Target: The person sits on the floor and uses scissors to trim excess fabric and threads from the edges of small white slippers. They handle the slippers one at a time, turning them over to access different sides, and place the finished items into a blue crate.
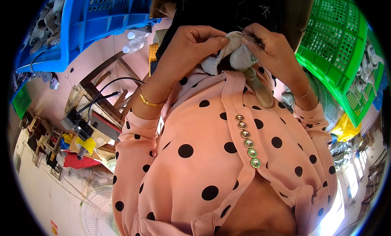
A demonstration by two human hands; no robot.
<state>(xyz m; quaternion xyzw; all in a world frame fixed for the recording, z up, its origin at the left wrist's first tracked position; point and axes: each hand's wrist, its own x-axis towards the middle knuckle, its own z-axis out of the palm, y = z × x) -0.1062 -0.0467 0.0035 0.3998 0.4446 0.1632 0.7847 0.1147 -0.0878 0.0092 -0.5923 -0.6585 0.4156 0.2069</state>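
At the top middle, both hands hold a small grey-white fabric piece (241,57) that looks like a shoe upper, with folded, curved edges. My left hand (193,46) is closed, thumb and fingertips pinching its left edge. On the opposite side my right hand (271,48) is also closed, its thumb pressing the fabric near a small dark printed mark. Something thin and dark shows by the right fingertips, too small to make out. A beige tongue-shaped strip (262,91) hangs below the piece, over my polka-dot shirt. Dark cloth (220,12) lies beyond the hands.
A blue plastic crate (65,36) with grey pieces stands at the upper left, a green crate (326,44) at the upper right with similar pieces beside it. Clear bottles (135,44), a wooden stool frame (110,73) and a black cable (95,99) are left; a fan (97,207) is lower left.
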